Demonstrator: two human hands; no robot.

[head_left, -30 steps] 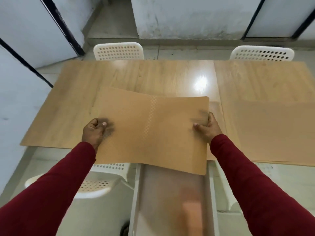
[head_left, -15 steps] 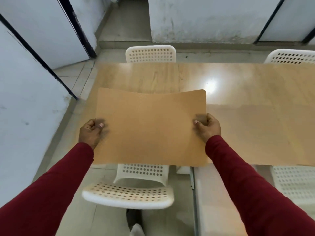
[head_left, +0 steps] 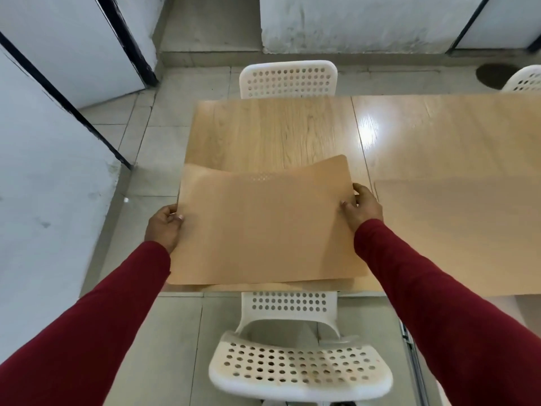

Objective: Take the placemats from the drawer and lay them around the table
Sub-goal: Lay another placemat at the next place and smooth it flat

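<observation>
A tan placemat hangs slightly bowed over the near left corner of the wooden table. My left hand pinches its left edge, thumb on top. On the opposite side, my right hand grips the right edge. A second tan placemat lies flat on the table to the right. The drawer's metal rail shows at the lower right edge, mostly hidden behind my right sleeve.
A white perforated chair stands right below the held mat, on my side. Another white chair faces it across the table, and a third peeks in at the far right. White wall panels with black frames line the left.
I have shifted left along the table with the mat held in both hands. The mat has come lower over the table's left end, and the drawer has slid out of view to the right.
</observation>
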